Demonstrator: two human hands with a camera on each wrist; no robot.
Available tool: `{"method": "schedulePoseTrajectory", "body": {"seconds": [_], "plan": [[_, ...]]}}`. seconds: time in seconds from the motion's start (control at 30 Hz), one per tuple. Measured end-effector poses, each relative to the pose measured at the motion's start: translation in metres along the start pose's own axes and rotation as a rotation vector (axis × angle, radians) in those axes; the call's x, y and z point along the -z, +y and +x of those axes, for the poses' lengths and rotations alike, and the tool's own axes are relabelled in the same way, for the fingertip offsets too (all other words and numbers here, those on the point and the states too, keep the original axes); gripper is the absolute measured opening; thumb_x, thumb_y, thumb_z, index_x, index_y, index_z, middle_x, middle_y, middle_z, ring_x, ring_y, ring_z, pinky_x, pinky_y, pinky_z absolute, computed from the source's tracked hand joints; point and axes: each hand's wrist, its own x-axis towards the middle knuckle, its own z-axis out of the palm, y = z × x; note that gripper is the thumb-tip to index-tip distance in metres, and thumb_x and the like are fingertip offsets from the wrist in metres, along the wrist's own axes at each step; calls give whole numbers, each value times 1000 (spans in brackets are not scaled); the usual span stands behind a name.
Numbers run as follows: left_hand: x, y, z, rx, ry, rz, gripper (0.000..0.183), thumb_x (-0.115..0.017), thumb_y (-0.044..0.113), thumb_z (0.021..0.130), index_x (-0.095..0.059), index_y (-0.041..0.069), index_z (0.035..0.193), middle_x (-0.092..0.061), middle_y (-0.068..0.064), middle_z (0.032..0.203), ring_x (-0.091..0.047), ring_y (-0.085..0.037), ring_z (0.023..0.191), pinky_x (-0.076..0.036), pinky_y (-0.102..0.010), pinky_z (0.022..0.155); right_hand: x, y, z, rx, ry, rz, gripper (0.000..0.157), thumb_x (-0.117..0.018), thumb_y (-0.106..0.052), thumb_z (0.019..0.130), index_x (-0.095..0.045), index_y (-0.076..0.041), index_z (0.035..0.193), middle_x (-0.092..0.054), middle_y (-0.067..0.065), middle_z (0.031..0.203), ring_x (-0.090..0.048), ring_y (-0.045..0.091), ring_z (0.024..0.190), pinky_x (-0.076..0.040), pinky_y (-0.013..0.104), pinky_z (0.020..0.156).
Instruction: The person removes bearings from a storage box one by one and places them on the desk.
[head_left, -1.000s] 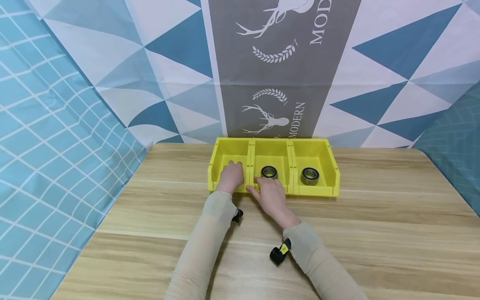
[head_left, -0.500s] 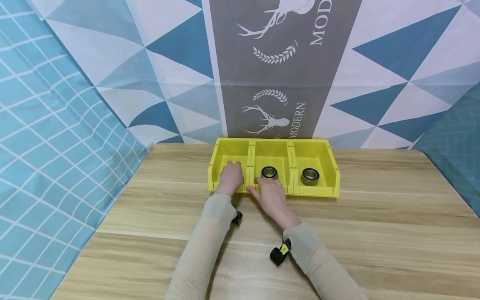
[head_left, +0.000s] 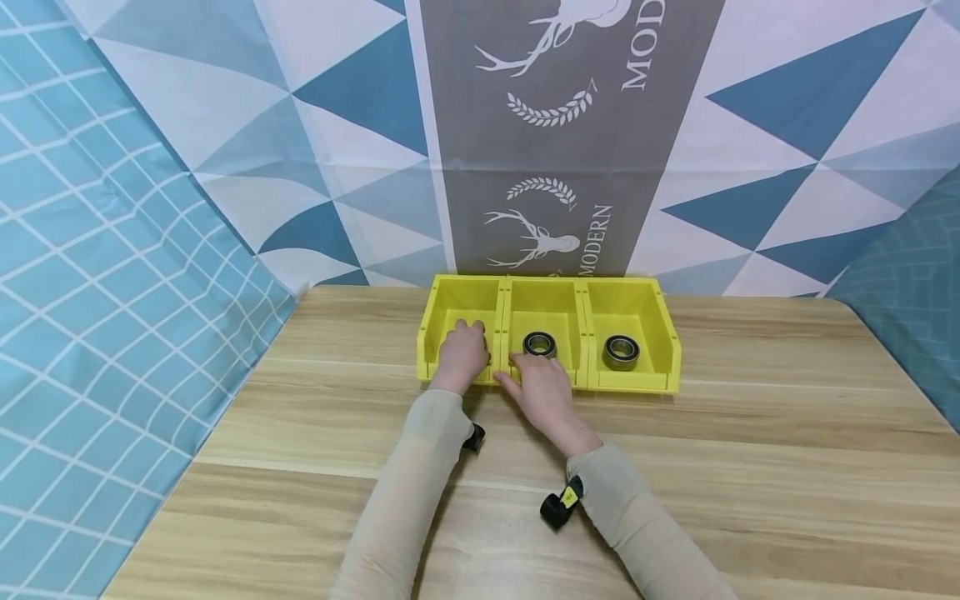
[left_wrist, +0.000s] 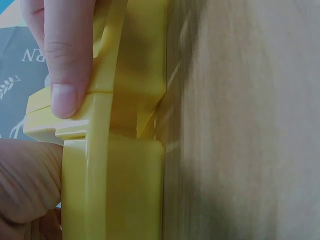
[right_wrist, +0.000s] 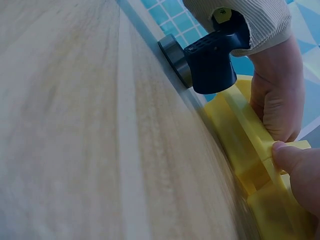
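A yellow storage bin point(head_left: 543, 379) with three compartments stands at the back of the table. My left hand point(head_left: 462, 354) reaches over the front into the left compartment; its bent fingers point down, and the fingertips and anything under them are hidden. My right hand point(head_left: 543, 387) grips the front rim at the middle compartment. Its thumb point(left_wrist: 65, 97) presses the outer side of the lip near the joint, while the other fingers go over the rim. Just beyond these fingers lies a ball bearing point(head_left: 539, 335), partly covered. Another bearing point(head_left: 621, 353) lies in the right compartment.
The wooden table point(head_left: 787, 450) spreads around the bin. Behind it hangs a patterned cloth point(head_left: 555, 150), with a blue checked cloth point(head_left: 112, 275) on the left. A black wrist camera point(right_wrist: 212, 62) sits on the left sleeve, another camera point(head_left: 555, 510) on the right.
The left hand has shifted very slightly inside the left compartment. The right hand, the bin and both visible bearings stay where they were.
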Motion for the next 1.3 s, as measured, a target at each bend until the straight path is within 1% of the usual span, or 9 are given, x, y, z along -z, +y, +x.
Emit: {"method": "schedulePoseTrajectory", "body": {"seconds": [0.13, 0.33, 0.5, 0.63, 0.83, 1.03, 1.2, 1.3], "plan": [[0, -1, -1, -5, 24, -10, 35, -62, 12, 83, -55, 4, 116, -52, -19, 110, -56, -33, 90, -50, -41, 70, -1, 0, 0, -1, -1, 1, 49, -51, -46, 89, -60, -6, 115, -64, 11, 111, -58, 28, 102, -41, 40, 87], [-1, -2, -4, 5, 86, -37, 34, -65, 14, 81, -57, 4, 112, -51, -19, 108, -54, -35, 94, -49, -43, 71, -1, 0, 0, -4, -8, 1, 49, -50, -47, 89, -60, -6, 115, -63, 11, 112, -58, 28, 103, -41, 40, 87], [-1, -2, -5, 9, 127, -62, 36, -67, 15, 80, -55, 5, 112, -47, -21, 113, -48, -37, 100, -49, -45, 72, 0, 0, -1, -4, -9, 2, 49, -50, -47, 89, -60, -6, 115, -63, 11, 111, -58, 28, 103, -41, 41, 87], [-2, -5, -5, -2, 144, -71, 40, -69, 16, 79, -54, 5, 114, -44, -22, 116, -45, -36, 103, -49, -44, 73, -1, -1, -1, 0, -7, -5, 50, -50, -47, 89, -60, -6, 115, -64, 11, 111, -58, 28, 102, -41, 41, 87], [-3, -10, -6, -24, 175, -94, 41, -71, 17, 77, -53, 4, 112, -43, -20, 113, -44, -33, 101, -49, -41, 71, -1, 0, -1, 5, 1, -11, 49, -51, -47, 89, -61, -6, 114, -64, 10, 110, -59, 28, 102, -42, 40, 86], [-6, -15, -6, -17, 190, -143, 42, -71, 20, 76, -51, 6, 111, -41, -16, 112, -42, -30, 102, -49, -40, 67, -2, 0, -2, -1, -4, -8, 49, -52, -46, 89, -60, -6, 115, -64, 10, 111, -58, 28, 103, -41, 41, 88], [-4, -17, -6, -38, 208, -166, 40, -70, 20, 78, -50, 6, 110, -40, -16, 112, -40, -31, 102, -48, -39, 69, -2, 0, -1, 1, 6, -8, 48, -52, -46, 89, -61, -6, 114, -64, 11, 111, -58, 28, 103, -41, 41, 88], [-2, -17, -7, -51, 231, -172, 39, -70, 20, 78, -50, 6, 108, -40, -15, 110, -39, -31, 99, -46, -39, 70, -2, 1, -1, 8, 13, -17, 48, -52, -46, 89, -61, -6, 114, -64, 11, 110, -59, 28, 102, -42, 41, 87]]}}
